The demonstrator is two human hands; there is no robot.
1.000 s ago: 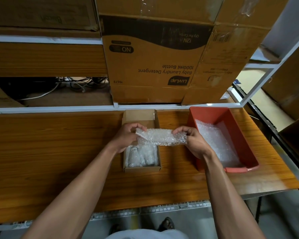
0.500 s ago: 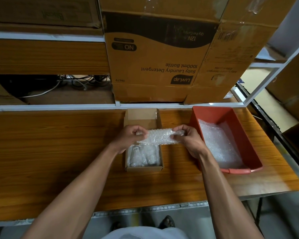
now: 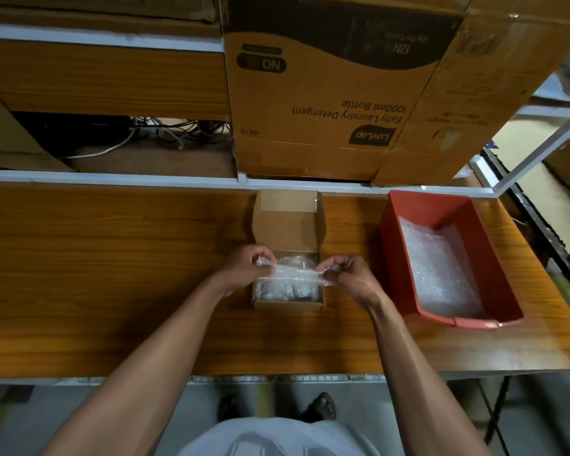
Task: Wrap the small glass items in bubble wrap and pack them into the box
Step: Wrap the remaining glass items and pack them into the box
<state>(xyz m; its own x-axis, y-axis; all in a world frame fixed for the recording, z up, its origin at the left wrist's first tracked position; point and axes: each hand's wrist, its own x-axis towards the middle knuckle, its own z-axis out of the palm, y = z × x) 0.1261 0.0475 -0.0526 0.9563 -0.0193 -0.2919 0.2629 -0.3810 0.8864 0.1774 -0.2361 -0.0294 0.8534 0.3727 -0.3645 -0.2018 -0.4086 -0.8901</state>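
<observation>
- The left hand (image 3: 249,266) pinches one end of a bubble wrap bundle (image 3: 292,276). The right hand (image 3: 346,278) pinches the other end. Both have a tight grip on it.
- The bundle hangs just over the small box (image 3: 288,302) on the desk (image 3: 112,274). I cannot see what is inside the wrap.
- The box already has wrapped things in it, side by side. Its lid flap (image 3: 288,222) stands open at the back.
- It looks like the bundle goes into the box next. The space looks tight, so it might not fit. If pushed hard, glass inside could crack.
- The ends are only pinched, so the wrap could come loose when let go.
- To the right sits a red bin (image 3: 405,258) with more bubble wrap (image 3: 438,268) in it. It is beside the box, not in the way.
- Far back, big cardboard boxes (image 3: 329,93) fill a shelf.
</observation>
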